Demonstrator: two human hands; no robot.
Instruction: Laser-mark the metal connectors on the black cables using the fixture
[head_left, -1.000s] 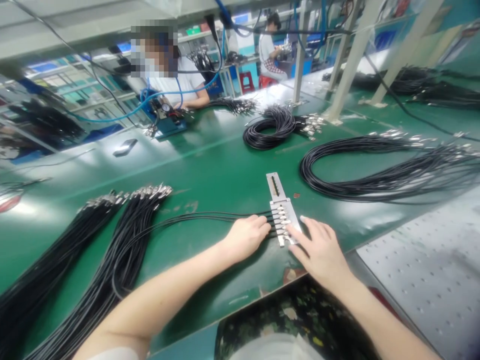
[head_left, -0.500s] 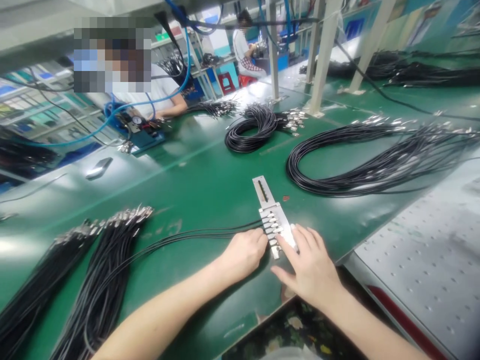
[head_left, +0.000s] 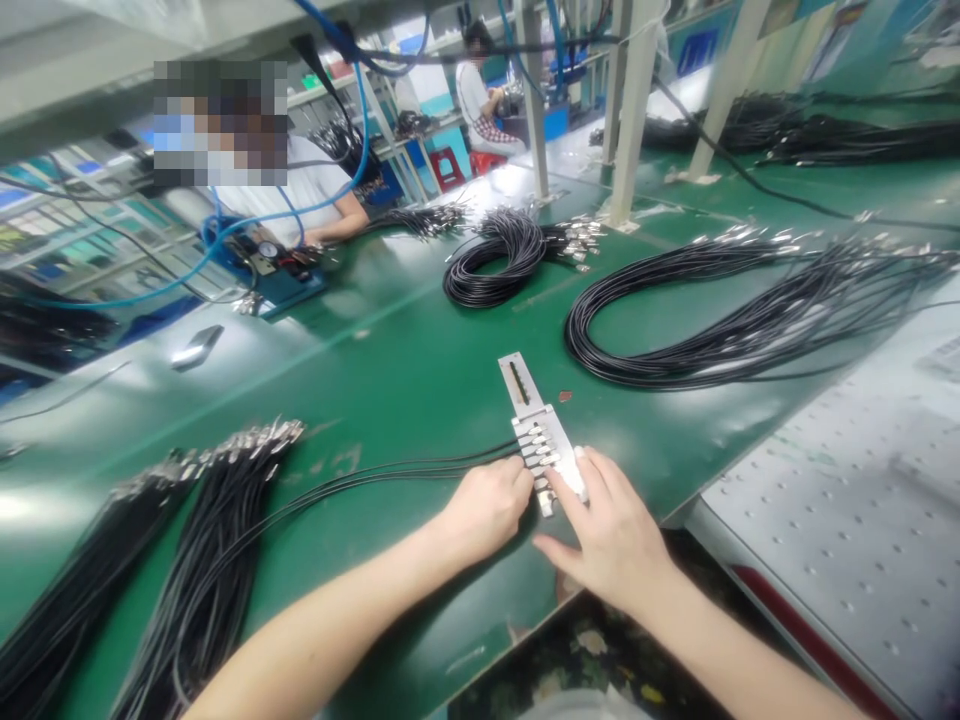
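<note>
A metal fixture point(head_left: 547, 440) lies on the green table, with several silver connector ends side by side in its slots. Black cables point(head_left: 390, 468) run from its left side towards a cable bundle point(head_left: 225, 540) at the lower left. At the fixture's lower left edge my left hand point(head_left: 491, 505) is closed, its fingers pinched on a black cable close to the connector. My right hand point(head_left: 611, 525) has its fingers apart, with the index fingertip on the connectors and the other fingers along the fixture's right side.
A coiled cable bundle point(head_left: 495, 262) and a looped one point(head_left: 645, 340) lie beyond the fixture. A perforated metal surface point(head_left: 847, 520) is at the right. A person point(head_left: 322, 190) sits across the table by a blue device point(head_left: 289, 285). White posts point(head_left: 630, 130) stand at the back.
The view has shifted slightly. Both hands remain at the fixture with nearly the same pose, and the cables stay in place.
</note>
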